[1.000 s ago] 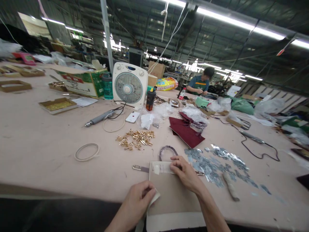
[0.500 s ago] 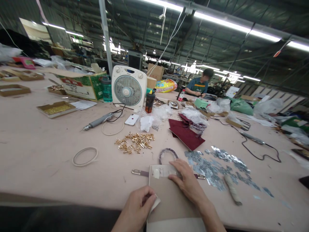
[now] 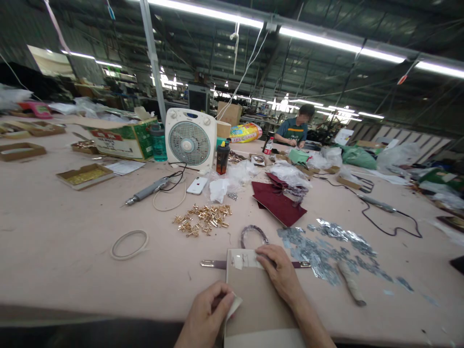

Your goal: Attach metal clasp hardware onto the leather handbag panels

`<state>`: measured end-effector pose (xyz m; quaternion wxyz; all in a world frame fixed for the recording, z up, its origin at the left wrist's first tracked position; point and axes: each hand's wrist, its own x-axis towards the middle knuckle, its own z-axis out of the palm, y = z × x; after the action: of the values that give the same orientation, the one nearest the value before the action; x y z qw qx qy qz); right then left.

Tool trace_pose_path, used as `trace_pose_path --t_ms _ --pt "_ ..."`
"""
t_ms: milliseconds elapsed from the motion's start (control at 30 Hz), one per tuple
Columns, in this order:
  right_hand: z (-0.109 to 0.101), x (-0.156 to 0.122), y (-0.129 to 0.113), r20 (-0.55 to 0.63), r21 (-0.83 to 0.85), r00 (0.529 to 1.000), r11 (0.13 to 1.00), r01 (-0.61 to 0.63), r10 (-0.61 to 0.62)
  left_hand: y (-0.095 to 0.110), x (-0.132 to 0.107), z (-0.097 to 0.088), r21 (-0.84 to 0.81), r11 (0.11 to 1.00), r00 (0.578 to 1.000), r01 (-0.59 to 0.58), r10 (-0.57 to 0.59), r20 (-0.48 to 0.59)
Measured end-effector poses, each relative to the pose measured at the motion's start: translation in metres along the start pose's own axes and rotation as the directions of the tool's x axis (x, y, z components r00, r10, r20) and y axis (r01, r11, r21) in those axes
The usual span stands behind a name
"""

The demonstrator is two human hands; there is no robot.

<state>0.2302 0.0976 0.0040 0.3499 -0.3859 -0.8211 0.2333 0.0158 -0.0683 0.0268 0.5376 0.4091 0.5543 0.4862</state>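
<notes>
The left hand's grip (image 3: 208, 309) is pinching a pale flap (image 3: 235, 305) at the left edge of the beige panel (image 3: 257, 302), apparently keeping it lifted. The panel is lying at the near side of the surface (image 3: 72, 275). The right hand's grip (image 3: 281, 275) is resting over its upper right, probably steadying it; whether those bent fingers are pinching anything, I cannot tell. Gold-coloured fittings (image 3: 205, 218) are lying beyond, likely for easy reach.

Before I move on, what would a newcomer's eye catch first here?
Likely the upright white fan, left of centre, beyond the heap of gold metal pieces. Next, the dark red sheets right of that heap and silvery pieces scattered nearer. Closest, a beige panel, the right grip on its upper part, the left grip pinching a pale flap.
</notes>
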Motion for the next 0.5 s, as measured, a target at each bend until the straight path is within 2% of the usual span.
trace_pose_path --t_ms 67,133,200,267,333,400,500 --pt "0.004 -0.002 0.0 -0.041 -0.024 0.999 1.0 0.005 -0.006 0.001 -0.008 -0.004 -0.154 0.988 0.997 -0.019 0.008 -0.07" --pt "0.006 -0.003 0.0 -0.067 -0.039 0.998 0.999 0.006 -0.009 0.004 -0.017 -0.011 -0.311 0.947 0.972 -0.081 0.005 -0.236" --pt "0.007 -0.002 -0.001 -0.078 -0.04 0.997 0.999 0.002 -0.005 0.009 -0.026 -0.027 -0.416 0.892 0.902 -0.175 -0.024 -0.43" --pt "0.006 -0.001 -0.002 -0.073 -0.031 0.997 0.999 -0.017 0.015 0.012 -0.034 -0.054 -0.439 0.87 0.829 -0.223 -0.068 -0.556" --pt "0.006 0.001 -0.002 -0.06 -0.024 0.997 0.999 -0.046 0.045 0.013 -0.043 -0.091 -0.364 0.909 0.766 -0.204 -0.083 -0.637" --pt "0.006 0.003 -0.001 -0.058 -0.021 0.996 0.998 -0.064 0.063 0.011 -0.053 -0.135 -0.212 0.964 0.666 -0.157 -0.055 -0.744" --pt "0.01 0.003 0.003 -0.093 -0.022 0.993 0.997 -0.069 0.067 0.006 -0.069 -0.196 0.082 0.996 0.527 0.036 0.05 -0.848"
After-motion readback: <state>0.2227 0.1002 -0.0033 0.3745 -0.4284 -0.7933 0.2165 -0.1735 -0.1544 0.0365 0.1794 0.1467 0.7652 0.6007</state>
